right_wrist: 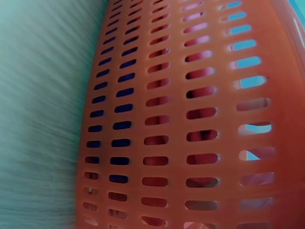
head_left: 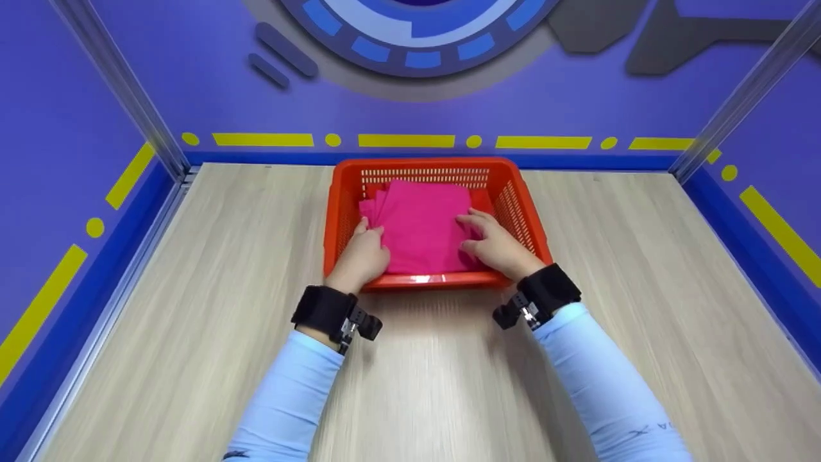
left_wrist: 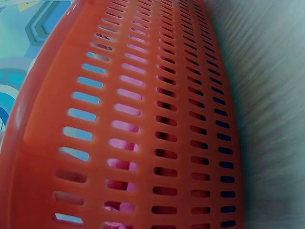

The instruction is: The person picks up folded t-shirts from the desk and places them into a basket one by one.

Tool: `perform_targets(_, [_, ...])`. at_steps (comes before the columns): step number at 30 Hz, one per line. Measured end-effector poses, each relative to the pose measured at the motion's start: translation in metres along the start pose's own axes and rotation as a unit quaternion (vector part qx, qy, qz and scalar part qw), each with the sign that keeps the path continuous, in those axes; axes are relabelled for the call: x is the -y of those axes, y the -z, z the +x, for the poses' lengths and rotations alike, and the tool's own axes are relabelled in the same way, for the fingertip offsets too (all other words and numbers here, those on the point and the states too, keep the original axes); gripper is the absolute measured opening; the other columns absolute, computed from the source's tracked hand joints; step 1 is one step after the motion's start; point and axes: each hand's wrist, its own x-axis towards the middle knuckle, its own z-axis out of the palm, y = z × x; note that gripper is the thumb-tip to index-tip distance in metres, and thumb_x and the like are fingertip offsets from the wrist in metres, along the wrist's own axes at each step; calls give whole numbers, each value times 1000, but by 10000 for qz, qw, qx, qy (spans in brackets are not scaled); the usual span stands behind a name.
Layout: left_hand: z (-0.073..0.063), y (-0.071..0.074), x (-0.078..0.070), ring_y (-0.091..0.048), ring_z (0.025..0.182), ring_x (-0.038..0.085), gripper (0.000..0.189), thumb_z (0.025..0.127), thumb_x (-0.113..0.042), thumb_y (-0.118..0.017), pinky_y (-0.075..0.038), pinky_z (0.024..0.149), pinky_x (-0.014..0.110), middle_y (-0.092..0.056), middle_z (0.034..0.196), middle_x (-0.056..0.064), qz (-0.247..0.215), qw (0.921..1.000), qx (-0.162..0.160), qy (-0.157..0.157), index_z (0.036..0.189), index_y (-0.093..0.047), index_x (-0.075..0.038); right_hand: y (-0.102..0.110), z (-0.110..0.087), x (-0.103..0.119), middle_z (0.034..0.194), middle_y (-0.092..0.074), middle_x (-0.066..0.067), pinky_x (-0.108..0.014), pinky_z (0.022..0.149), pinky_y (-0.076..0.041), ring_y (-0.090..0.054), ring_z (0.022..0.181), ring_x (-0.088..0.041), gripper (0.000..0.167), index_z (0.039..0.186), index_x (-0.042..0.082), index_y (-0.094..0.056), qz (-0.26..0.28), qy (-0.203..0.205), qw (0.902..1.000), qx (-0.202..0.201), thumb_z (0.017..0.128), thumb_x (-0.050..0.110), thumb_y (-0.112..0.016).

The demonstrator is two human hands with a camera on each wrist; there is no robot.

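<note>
A folded bright pink cloth lies flat inside an orange-red plastic basket, with several layers showing along its left edge. The left hand reaches over the basket's front left corner and touches the cloth's left edge, some fingers hidden against the cloth. Over the front right corner comes the right hand, its fingertips at the cloth's right edge, thumb and forefinger apart. Pink shows through the slots of the basket wall in the left wrist view. The right wrist view shows the slotted wall; neither wrist view shows its hand clearly.
The basket stands at the back of a wood-grain table, near the blue back wall. Metal posts mark the rear corners. Blue panels rise on both sides. Behind the cloth, a red patch shows inside the basket.
</note>
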Motion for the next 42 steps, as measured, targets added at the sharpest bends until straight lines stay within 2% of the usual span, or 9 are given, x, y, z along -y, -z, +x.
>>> perform_targets(6, [0, 0, -1, -17, 154, 29, 47, 100, -6, -44, -22, 123, 36, -44, 153, 23, 232, 9997, 54, -17, 144, -48, 11, -1, 0, -1, 166, -20, -16, -46, 124, -18, -22, 151, -33, 57, 153, 2, -43, 5, 55, 10000, -6, 97, 7, -57])
perform_targets(9, [0, -1, -1, -20, 153, 29, 46, 100, -5, -44, -23, 122, 36, -49, 149, 24, 285, 9996, -4, -68, 141, -50, 13, -1, 1, -1, 166, -20, -17, -46, 124, -18, -21, 151, -33, 57, 152, 1, -43, -45, 79, 10000, -11, 97, 7, -57])
perform_targets(23, [0, -2, 0, -27, 151, 27, 44, 101, -6, -42, -25, 121, 34, -50, 148, 22, 483, 9987, -75, -152, 139, -51, 14, -3, 1, 1, 166, -22, -16, -46, 124, -18, -22, 151, -33, 57, 152, 2, -43, -323, 106, 9994, -38, 98, 9, -57])
perform_targets(31, [0, -3, 1, -32, 149, 29, 43, 100, -7, -45, -28, 120, 36, -54, 145, 23, 290, 9991, -247, -165, 137, -55, 13, -5, 2, 1, 165, -24, -17, -45, 123, -20, -24, 151, -32, 56, 151, 0, -44, -327, 33, 9994, -62, 98, 8, -58])
perform_targets(42, [0, -3, 1, -34, 148, 30, 43, 101, -9, -45, -28, 120, 36, -53, 145, 23, 336, 9988, -325, -161, 137, -55, 12, -4, 1, 2, 165, -23, -17, -46, 123, -19, -24, 151, -33, 56, 152, 1, -43, -419, 31, 9991, -23, 99, 9, -58])
